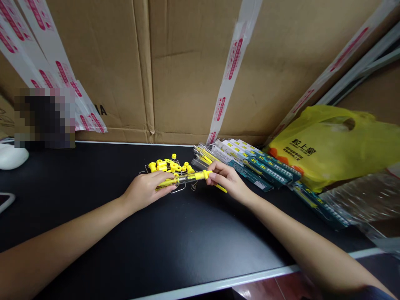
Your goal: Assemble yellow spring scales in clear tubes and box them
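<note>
My left hand point(147, 186) is closed around the left part of a slim clear tube point(186, 178) with yellow ends and dark and yellow parts inside. My right hand point(227, 180) pinches the yellow tip at the tube's right end. The tube lies nearly level between both hands, just above the black table point(175, 246). Behind it are a heap of small yellow plastic pieces point(162, 166) and several bent metal wires point(178, 189), partly hidden by my left hand and the tube. A thin yellow stick point(221, 188) shows below my right fingers.
Clear tubes with yellow sticks point(204, 154) lie behind my right hand. Beside them are several green-and-white boxes point(259, 160). A yellow plastic bag point(337, 141) stands at right, near clear plastic packaging point(362, 196). Cardboard point(187, 83) walls the back; a white mouse point(12, 156) sits left.
</note>
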The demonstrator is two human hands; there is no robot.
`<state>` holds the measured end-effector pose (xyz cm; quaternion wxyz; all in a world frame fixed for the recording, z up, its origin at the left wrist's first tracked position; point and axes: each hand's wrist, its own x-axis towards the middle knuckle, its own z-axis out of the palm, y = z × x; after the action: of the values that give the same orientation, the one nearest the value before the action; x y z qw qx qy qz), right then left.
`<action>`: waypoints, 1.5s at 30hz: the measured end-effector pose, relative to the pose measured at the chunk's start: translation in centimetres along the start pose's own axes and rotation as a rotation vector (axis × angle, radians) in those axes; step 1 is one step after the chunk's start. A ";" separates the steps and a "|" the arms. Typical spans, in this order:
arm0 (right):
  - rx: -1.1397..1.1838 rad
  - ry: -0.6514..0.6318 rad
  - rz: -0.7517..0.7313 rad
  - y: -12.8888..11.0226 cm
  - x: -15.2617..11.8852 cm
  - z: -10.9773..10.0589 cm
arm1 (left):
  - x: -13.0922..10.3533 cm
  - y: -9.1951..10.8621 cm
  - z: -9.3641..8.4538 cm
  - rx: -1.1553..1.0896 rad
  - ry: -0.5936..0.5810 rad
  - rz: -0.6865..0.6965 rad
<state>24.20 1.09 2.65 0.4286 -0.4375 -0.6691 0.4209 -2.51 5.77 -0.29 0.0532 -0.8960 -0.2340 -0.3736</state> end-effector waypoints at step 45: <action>-0.060 -0.005 -0.013 -0.1 -0.1 0.2 | -0.2 -0.2 0.1 -0.014 -0.031 -0.011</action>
<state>24.07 0.91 2.63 0.4163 -0.4449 -0.6853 0.3989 -2.62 5.87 -0.55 0.0412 -0.9006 -0.2372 -0.3619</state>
